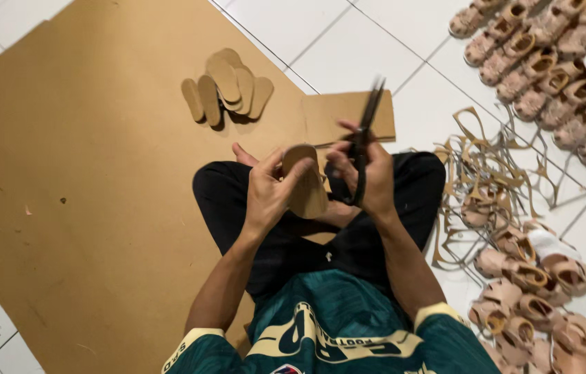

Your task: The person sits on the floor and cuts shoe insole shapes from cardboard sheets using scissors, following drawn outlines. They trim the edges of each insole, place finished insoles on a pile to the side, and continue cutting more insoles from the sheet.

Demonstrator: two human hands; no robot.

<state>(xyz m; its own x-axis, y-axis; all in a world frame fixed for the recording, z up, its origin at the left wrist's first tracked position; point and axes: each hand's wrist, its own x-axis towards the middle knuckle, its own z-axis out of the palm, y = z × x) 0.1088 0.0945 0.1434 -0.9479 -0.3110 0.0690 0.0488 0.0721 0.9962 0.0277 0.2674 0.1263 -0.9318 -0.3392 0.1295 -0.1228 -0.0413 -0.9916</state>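
My left hand (267, 188) holds a tan sole-shaped cutout (307, 183) upright over my lap, thumb and fingers around its edges. My right hand (370, 176) grips a pair of black scissors (365, 131) just right of the cutout, blades pointing up and away and slightly blurred. I sit cross-legged in black trousers and a green shirt. A large brown board (92, 173) lies on the white tile floor in front of me.
A pile of cut soles (227, 86) rests on the board ahead. A small board offcut (338, 114) lies beyond my hands. Thin curled trimmings (487, 173) are heaped at my right. Rows of small tan sandals (549, 62) lie far right and near right (535, 291).
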